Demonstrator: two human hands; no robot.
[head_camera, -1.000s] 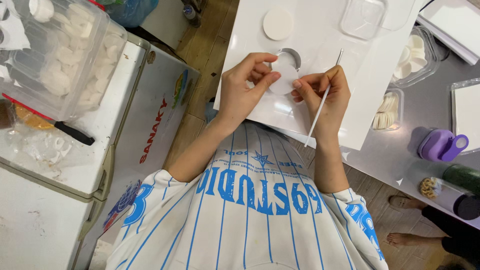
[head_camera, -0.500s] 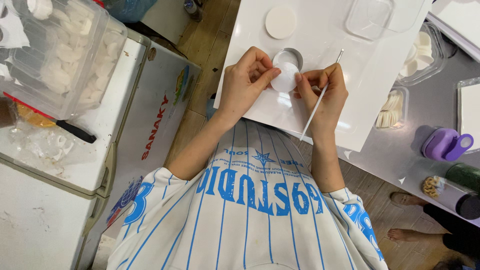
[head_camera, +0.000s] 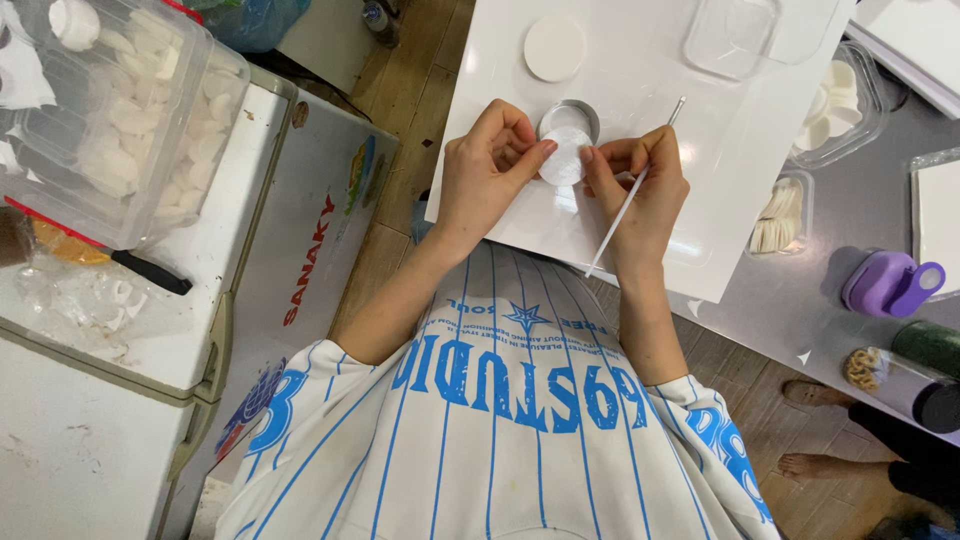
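Both hands work over a white board (head_camera: 720, 170). My left hand (head_camera: 490, 165) and my right hand (head_camera: 640, 185) pinch a small round white disc (head_camera: 566, 157) between their fingertips, just in front of a shallow round metal tin (head_camera: 572, 117). My right hand also holds a thin white stick (head_camera: 630, 195), which slants from beyond the fingers down toward my body. A larger white round disc (head_camera: 554, 47) lies flat on the board further away.
A clear plastic lid (head_camera: 735, 35) lies on the board. To the right are clear tubs of white pieces (head_camera: 835, 100), a purple punch tool (head_camera: 888, 285) and dark jars (head_camera: 930, 350). At left a white chest freezer (head_camera: 250, 220) carries a clear bin (head_camera: 120, 110). Another person's bare feet (head_camera: 810, 430) show at lower right.
The hands have brought the small white disc closer over the metal tin and now pinch it from both sides. The stick has stayed in the right hand.
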